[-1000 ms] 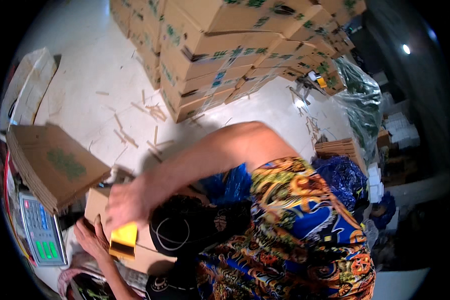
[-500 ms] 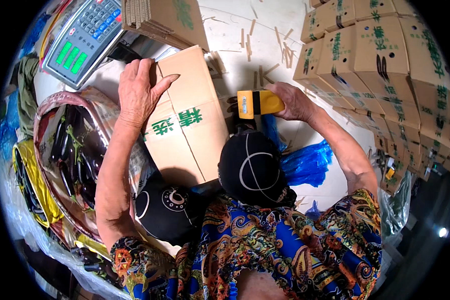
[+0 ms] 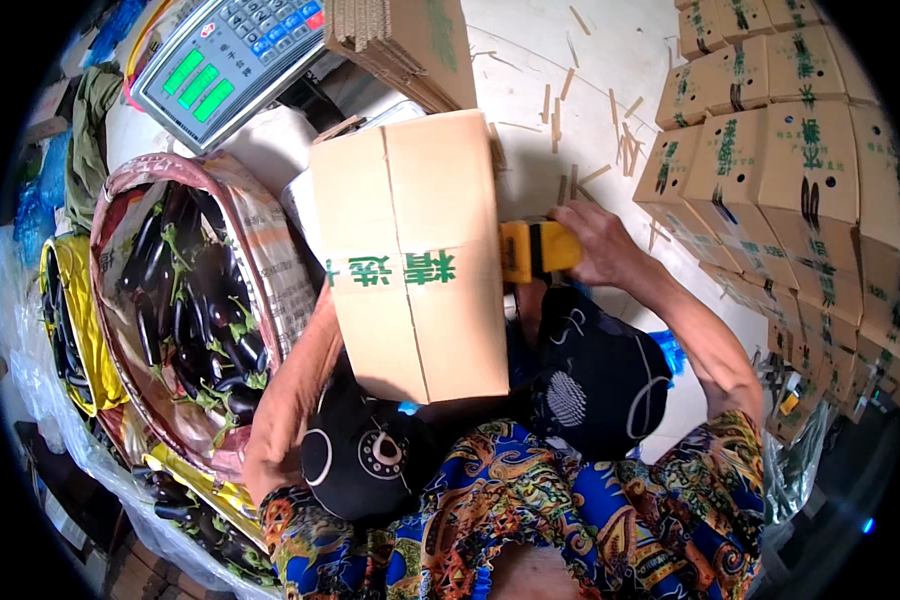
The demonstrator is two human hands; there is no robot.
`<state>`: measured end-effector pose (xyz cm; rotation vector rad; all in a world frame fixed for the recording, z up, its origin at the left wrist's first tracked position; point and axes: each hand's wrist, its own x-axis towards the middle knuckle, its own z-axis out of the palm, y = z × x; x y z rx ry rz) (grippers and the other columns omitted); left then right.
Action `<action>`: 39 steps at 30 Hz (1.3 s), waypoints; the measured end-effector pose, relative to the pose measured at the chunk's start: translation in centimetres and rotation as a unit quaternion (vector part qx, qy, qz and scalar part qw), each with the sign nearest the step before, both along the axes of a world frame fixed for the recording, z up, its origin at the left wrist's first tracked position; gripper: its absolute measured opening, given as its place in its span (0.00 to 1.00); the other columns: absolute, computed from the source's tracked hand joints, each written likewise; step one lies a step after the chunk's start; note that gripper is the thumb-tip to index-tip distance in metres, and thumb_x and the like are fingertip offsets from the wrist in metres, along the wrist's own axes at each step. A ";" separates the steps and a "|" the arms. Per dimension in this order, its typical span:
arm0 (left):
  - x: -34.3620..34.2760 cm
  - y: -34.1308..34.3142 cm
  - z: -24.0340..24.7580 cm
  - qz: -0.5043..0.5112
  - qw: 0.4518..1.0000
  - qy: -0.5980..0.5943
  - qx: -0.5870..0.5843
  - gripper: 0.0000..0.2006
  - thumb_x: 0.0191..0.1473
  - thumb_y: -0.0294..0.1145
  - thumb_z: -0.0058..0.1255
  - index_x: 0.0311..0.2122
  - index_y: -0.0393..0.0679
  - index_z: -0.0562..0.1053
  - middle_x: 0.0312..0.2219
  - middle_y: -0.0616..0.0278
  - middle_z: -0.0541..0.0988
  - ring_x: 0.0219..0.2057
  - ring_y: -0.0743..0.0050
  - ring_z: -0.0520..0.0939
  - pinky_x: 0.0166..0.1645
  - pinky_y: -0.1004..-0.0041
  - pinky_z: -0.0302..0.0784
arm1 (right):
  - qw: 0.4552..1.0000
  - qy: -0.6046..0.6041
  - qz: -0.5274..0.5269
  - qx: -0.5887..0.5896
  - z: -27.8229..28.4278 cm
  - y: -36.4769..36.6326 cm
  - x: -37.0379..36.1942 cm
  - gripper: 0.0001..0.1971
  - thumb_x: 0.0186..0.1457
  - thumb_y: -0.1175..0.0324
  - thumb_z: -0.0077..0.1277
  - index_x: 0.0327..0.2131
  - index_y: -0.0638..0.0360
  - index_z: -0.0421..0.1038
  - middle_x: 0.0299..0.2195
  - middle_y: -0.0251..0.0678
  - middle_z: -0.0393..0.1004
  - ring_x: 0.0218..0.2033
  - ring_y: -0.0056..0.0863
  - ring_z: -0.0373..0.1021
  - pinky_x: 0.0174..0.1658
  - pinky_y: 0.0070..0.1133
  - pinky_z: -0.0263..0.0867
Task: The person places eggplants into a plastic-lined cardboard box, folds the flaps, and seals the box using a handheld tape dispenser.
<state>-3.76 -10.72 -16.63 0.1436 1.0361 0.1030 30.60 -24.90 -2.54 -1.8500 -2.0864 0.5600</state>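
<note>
A closed cardboard box with green print stands upright before me, above my lap and between my knees. My right hand is wrapped round a yellow boxy tool with a black band, held against the box's right side; its exact kind is not clear. My left forearm runs up along the left side of the box. The left hand itself is hidden behind the box, so its fingers do not show.
To my left is a lined round basket of eggplants. A digital scale and flattened cartons stand ahead. Packed boxes are stacked at right; cardboard strips litter the floor.
The box has been tilted up, and my left hand has gone from its top to behind its left side. The yellow tool has moved lower, against the box's right side. My view has shifted left.
</note>
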 end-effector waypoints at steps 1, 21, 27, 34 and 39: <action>0.7 0.4 -0.4 0.008 1.000 -0.021 -0.004 0.28 0.64 0.51 0.34 0.54 0.33 0.66 0.48 0.50 0.74 0.49 0.67 0.75 0.53 0.66 0.71 | 1.000 0.007 -0.007 0.007 1.1 -0.3 -0.1 0.28 0.36 0.68 0.64 0.43 0.61 0.64 0.33 0.45 0.71 0.35 0.47 0.72 0.37 0.34 0.70; -3.9 5.2 10.6 -0.126 0.793 0.187 0.566 0.31 0.63 0.53 0.37 0.62 0.40 0.59 0.57 0.48 0.68 0.59 0.61 0.66 0.62 0.71 0.56 | 0.978 -0.139 0.139 0.066 7.7 11.7 -15.6 0.25 0.41 0.63 0.57 0.42 0.65 0.62 0.29 0.45 0.75 0.32 0.41 0.73 0.38 0.35 0.65; -3.9 5.7 9.4 -0.164 0.792 0.191 0.557 0.34 0.62 0.59 0.32 0.60 0.38 0.62 0.55 0.44 0.69 0.59 0.53 0.67 0.62 0.67 0.57 | 0.991 -0.073 0.097 -0.053 9.6 11.2 -13.5 0.28 0.42 0.59 0.61 0.45 0.63 0.62 0.28 0.48 0.73 0.29 0.44 0.74 0.33 0.37 0.68; -4.0 5.7 9.9 -0.186 0.774 0.233 0.559 0.34 0.61 0.61 0.32 0.57 0.38 0.66 0.48 0.44 0.75 0.52 0.55 0.73 0.58 0.68 0.62 | 0.994 -0.027 0.001 -0.108 6.7 3.2 -4.5 0.27 0.44 0.58 0.63 0.44 0.61 0.63 0.34 0.50 0.73 0.35 0.46 0.75 0.39 0.36 0.72; -4.0 5.8 10.1 -0.188 0.769 0.263 0.551 0.35 0.60 0.62 0.33 0.57 0.37 0.66 0.48 0.45 0.75 0.51 0.58 0.74 0.57 0.69 0.63 | 1.000 0.008 -0.005 -0.030 0.0 -0.1 -0.3 0.30 0.40 0.61 0.66 0.46 0.60 0.63 0.38 0.48 0.73 0.40 0.46 0.73 0.41 0.34 0.72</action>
